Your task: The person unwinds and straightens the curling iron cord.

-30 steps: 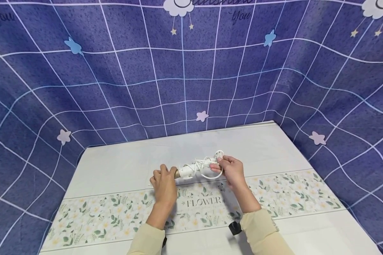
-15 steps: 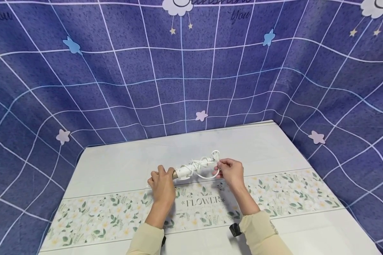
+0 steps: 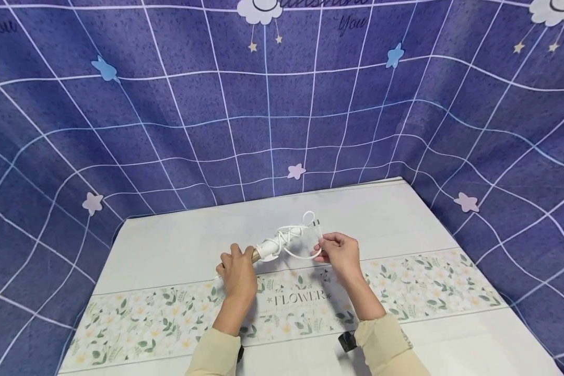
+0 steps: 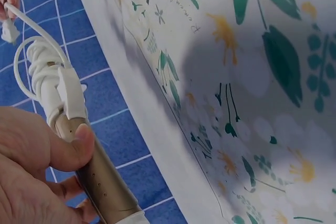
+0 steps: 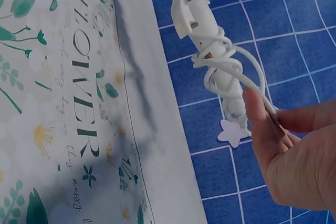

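A curling iron (image 3: 266,250), with a white handle and a gold barrel, is held above the table. My left hand (image 3: 237,271) grips the barrel; in the left wrist view the thumb lies along the gold barrel (image 4: 107,182). White cord (image 5: 220,66) is wound in several loose turns round the handle. A loop of it runs to my right hand (image 3: 340,256), which pinches the cord between thumb and fingers near the plug (image 3: 316,223). The plug's dark pins point up in the head view. In the left wrist view, the plug (image 4: 9,31) hangs beside the right fingers.
A white table cover (image 3: 178,235) with a floral band (image 3: 145,324) lies under the hands. Behind and at both sides hangs a blue grid-patterned curtain (image 3: 192,125) with stars. Each wrist wears a dark camera mount (image 3: 347,341).
The curling iron's handle end has swung up and left, away from my right hand. The cord between handle and right hand has opened into a wider loop, and the plug now stands apart from the handle.
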Action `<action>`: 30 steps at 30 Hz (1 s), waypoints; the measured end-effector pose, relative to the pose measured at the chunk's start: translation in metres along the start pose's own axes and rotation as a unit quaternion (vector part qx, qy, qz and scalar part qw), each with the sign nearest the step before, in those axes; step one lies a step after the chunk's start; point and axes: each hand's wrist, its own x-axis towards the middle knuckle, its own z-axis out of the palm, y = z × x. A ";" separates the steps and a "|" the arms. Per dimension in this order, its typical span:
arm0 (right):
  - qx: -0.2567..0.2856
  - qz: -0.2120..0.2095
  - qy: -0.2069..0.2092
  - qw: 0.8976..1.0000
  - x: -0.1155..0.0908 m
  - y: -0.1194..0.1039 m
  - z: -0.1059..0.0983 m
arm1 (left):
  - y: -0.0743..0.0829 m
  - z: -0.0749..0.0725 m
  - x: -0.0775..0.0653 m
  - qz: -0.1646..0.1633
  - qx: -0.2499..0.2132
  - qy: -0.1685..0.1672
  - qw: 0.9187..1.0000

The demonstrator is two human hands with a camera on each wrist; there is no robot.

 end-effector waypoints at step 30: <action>0.304 0.036 0.143 0.941 0.041 -0.008 -0.039 | -0.023 -0.004 -0.010 0.058 -0.022 0.011 0.998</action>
